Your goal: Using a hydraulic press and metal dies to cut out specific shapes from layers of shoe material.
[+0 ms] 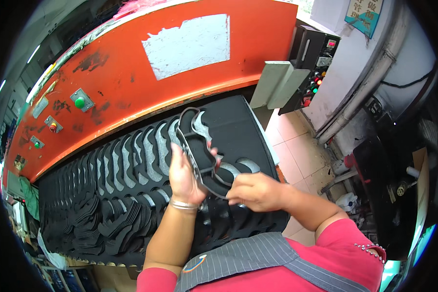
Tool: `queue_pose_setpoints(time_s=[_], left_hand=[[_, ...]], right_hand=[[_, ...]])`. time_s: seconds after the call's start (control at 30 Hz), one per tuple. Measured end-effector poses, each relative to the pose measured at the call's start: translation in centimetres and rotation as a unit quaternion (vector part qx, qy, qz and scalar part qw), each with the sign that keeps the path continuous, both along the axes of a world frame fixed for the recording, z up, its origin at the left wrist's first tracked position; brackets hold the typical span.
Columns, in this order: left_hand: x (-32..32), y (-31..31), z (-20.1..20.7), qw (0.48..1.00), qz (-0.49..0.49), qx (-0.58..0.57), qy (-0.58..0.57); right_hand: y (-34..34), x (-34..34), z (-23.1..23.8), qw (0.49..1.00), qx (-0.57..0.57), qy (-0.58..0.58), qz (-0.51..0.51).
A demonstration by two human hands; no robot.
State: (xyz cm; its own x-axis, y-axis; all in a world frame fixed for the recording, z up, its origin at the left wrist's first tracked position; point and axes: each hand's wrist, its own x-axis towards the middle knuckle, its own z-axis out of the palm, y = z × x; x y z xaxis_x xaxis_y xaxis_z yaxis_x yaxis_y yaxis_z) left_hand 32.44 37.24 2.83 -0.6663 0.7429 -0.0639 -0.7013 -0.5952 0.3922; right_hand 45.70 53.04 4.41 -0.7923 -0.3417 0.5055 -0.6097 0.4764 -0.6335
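Curved frame (191,156): a narrow, wavy outline with crossbars, held at a slant between the two hands, above the right part of the black sheet.
Left grip (185,181): closed around the frame's side, the thumb pointing up along the near edge and the fingertips showing past the far edge; silver bangles (184,205) circle the wrist.
Right grip (253,191): pinched shut on the frame's lower end, fingers curled in.
Black sheet (236,117): spread beneath the hands, with rows of curved cut-outs showing grey and an uncut stretch toward its right end.
Loose pieces (122,228): curved black strips in overlapping piles on the sheet, left of the left forearm.
Orange beam (114,73): stands behind the sheet, bearing a green button (80,102) and a pale patch (190,46).
Control box (312,68): black, beyond the sheet's right end, with lit buttons beside a pale bent plate (277,83).
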Motion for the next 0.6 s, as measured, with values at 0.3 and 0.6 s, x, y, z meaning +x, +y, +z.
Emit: queue_pose_setpoints(time_s=[0.3, 0.6], left_hand=[[8.8, -4.9, -0.6, 0.953, -0.046, -0.163, 0.252], [12.5, -7.0, 0.0, 0.846, -0.031, -0.314, 0.43]], right_hand=[[-3.6, 3.3, -5.0, 0.851, -0.443, -0.282, 0.014], [-6.1, 3.9, -5.7, 0.944, -0.271, -0.189, -0.003]])
